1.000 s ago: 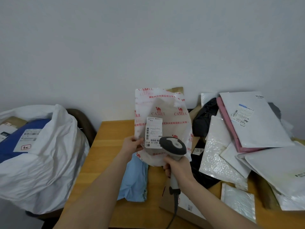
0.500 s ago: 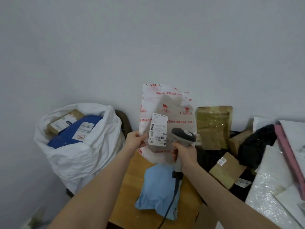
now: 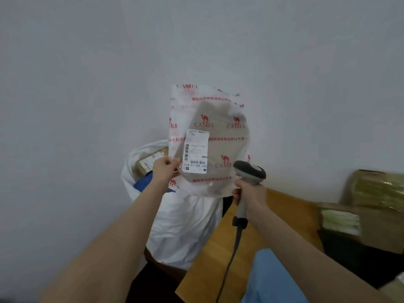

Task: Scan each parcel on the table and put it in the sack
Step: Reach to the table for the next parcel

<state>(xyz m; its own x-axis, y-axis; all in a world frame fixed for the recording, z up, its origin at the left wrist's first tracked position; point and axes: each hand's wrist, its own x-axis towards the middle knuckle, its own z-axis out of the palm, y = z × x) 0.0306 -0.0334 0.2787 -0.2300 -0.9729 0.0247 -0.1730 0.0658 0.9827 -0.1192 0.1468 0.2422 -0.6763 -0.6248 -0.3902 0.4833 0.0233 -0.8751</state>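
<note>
Head | left grip (image 3: 164, 169) pinches parcel (image 3: 220, 141) edge, sack (image 3: 185, 226) below | right grip (image 3: 250, 196) clamped on scanner (image 3: 249, 171)

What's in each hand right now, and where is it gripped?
The left hand pinches the Camel-printed parcel at its lower left edge, beside the shipping label. The right hand grips the scanner by its handle.

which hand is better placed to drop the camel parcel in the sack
Left. The left hand pinches the camel parcel near the white sack; the right hand grips the scanner over the table.
</note>
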